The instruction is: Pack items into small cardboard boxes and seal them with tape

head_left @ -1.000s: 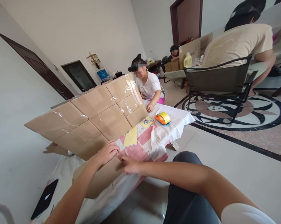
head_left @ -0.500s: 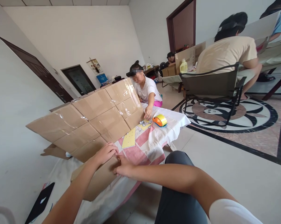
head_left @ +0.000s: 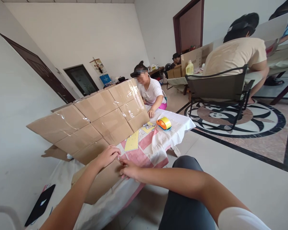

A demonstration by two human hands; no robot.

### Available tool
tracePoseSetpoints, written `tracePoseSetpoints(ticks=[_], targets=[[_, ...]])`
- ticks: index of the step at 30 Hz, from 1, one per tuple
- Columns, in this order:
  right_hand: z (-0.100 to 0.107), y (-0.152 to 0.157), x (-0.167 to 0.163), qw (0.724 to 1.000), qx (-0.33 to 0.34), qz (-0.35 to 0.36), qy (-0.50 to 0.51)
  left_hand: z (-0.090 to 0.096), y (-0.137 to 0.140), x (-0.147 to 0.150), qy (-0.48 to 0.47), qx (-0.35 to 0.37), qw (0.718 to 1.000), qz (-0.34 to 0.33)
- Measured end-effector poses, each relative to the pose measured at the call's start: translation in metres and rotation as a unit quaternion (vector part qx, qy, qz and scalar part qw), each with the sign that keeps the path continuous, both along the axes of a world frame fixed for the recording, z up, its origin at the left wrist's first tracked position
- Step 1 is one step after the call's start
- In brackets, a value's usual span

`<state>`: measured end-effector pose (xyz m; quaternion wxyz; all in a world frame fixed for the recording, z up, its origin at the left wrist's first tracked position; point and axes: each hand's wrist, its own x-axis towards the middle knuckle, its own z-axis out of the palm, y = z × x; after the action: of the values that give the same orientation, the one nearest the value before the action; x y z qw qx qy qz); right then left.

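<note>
A small brown cardboard box (head_left: 103, 185) rests at the near edge of the table, below the wall of boxes. Over its upper edge curls my left hand (head_left: 108, 156), fingers together and gripping near the right corner. My right hand (head_left: 130, 170) is closed at that same corner, thumb and fingers pressed on the box's right end; some fingertips are hidden. Behind my hands, taped cardboard boxes (head_left: 105, 123) form a tilted wall. Yellow printed pieces (head_left: 131, 142) lie on the cloth beyond my right hand.
An orange and yellow tape dispenser (head_left: 164, 123) sits on the table cloth (head_left: 177, 119). Across the table a co-worker (head_left: 152, 91) in white sits with one hand on the cloth. A dark flat object (head_left: 40, 204) lies at the left. Another person occupies a chair (head_left: 217, 86) at the right.
The co-worker's hand across the table has drawn back from the yellow pieces. My right hand has shifted slightly at the box's corner; my left hand stays on the box.
</note>
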<state>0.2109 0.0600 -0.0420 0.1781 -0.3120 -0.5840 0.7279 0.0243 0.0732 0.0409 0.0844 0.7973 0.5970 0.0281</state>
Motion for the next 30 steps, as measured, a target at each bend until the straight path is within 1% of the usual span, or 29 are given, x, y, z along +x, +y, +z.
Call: tracePoseSetpoints(ticks=[3,8,14,19,23,25,30], targets=[[-0.002,0.002,0.000,1.000,0.001,0.012,0.027,0.000,0.000,-0.001,0.005,0.002,1.000,0.007],[-0.005,0.005,0.003,0.998,0.024,0.060,0.007,0.000,0.001,-0.001,0.008,0.000,1.000,0.004],[0.000,0.006,0.002,0.999,0.016,0.027,0.017,-0.003,0.002,-0.003,0.003,0.007,1.000,0.011],[-0.003,0.013,-0.005,0.997,0.037,0.063,0.012,-0.003,0.002,-0.002,-0.001,0.016,1.000,0.006],[-0.005,0.016,-0.008,0.998,0.024,0.052,0.011,-0.002,0.000,0.001,-0.002,0.023,1.000,0.001],[-0.004,0.016,-0.006,0.998,0.032,0.052,0.011,-0.002,0.000,0.001,-0.003,0.024,1.000,0.000],[0.007,0.018,0.004,0.993,0.064,0.099,0.000,-0.003,-0.001,-0.001,-0.009,0.031,0.999,0.001]])
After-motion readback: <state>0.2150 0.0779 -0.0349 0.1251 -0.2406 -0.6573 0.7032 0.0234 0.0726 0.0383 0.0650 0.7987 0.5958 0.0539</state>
